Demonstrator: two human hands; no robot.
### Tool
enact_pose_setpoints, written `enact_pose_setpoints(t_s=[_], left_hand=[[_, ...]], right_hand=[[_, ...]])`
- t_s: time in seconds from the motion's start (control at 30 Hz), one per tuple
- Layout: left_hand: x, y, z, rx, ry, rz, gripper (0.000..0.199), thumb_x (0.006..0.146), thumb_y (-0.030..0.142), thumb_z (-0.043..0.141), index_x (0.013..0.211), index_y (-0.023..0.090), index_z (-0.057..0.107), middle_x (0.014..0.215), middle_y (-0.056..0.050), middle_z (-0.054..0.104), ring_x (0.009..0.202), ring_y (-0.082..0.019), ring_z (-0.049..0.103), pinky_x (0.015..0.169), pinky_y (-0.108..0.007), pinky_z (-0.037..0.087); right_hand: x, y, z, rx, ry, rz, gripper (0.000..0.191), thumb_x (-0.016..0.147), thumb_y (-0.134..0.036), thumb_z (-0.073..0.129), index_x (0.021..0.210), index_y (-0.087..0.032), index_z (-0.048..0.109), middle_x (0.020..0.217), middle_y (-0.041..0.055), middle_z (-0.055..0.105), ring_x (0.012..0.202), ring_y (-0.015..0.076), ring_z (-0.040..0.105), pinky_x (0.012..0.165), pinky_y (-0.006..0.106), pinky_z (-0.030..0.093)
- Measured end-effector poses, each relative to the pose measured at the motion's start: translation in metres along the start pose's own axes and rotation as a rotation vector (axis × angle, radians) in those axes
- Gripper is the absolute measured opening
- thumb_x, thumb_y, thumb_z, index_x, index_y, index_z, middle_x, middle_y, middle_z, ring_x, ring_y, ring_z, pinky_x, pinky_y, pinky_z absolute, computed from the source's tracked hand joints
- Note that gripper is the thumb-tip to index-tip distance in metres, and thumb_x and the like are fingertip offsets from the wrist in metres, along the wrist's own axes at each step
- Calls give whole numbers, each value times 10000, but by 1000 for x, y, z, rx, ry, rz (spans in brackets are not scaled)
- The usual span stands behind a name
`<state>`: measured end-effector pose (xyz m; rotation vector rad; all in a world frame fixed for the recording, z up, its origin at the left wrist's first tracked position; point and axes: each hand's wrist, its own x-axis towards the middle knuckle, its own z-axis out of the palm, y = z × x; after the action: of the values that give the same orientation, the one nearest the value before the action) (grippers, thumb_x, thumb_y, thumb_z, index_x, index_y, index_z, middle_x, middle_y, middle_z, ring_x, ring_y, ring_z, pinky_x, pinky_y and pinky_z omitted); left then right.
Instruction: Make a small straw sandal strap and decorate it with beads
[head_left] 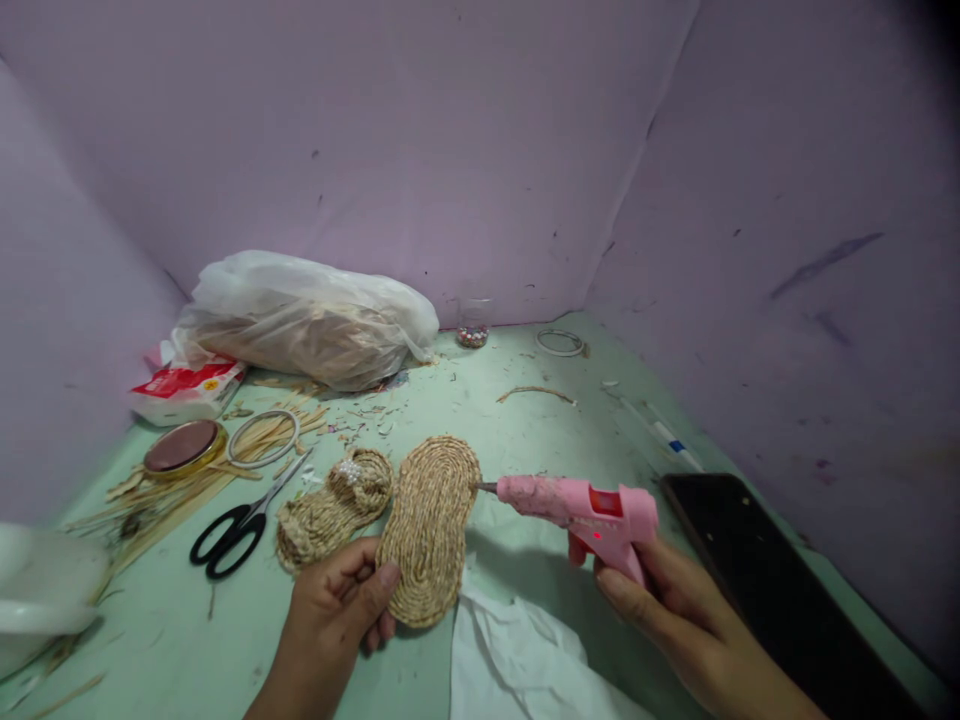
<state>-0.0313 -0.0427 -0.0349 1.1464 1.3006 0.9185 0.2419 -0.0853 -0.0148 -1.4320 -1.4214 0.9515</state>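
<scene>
Between the thumb and fingers of my left hand (341,600) is the lower left edge of a woven straw sole (433,530), coiled from braided cord and held tilted up. My right hand (667,610) is wrapped round the handle of a pink glue gun (574,508), whose small red light is lit. The gun's metal nozzle meets the upper right edge of the sole. Just left of the sole, a small woven straw slipper (334,510) with white beads on its strap lies on the table. Black-handled scissors (244,525) rest further left.
At the back stand a plastic bag of straw (307,320) and a jar of beads (473,330). Loose straw strips, a tape roll (262,438) and a round tin (184,447) lie left. White cloth (517,655) is in front; a dark phone-like slab (780,590) lies right.
</scene>
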Motion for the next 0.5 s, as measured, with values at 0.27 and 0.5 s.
enact_pose_setpoints(t_s=[0.27,0.5], left_hand=[[2,-5,-5,12,-45,7,351,725,478,631,643,140,590,435,24,516,391,-67,415,399,-165,303],[2,-2,-5,29,-52,15,358,730,483,625,645,138,591,435,28,517,394,-67,415,406,-167,307]], right_hand=[[0,7,-2,-31,9,-27,223,822,-370,544,994,-260,632,724,-3,610,649,171,560,583,247,462],[0,6,-2,17,29,-33,152,821,-356,543,843,-231,626,667,-7,561,615,158,542,546,230,458]])
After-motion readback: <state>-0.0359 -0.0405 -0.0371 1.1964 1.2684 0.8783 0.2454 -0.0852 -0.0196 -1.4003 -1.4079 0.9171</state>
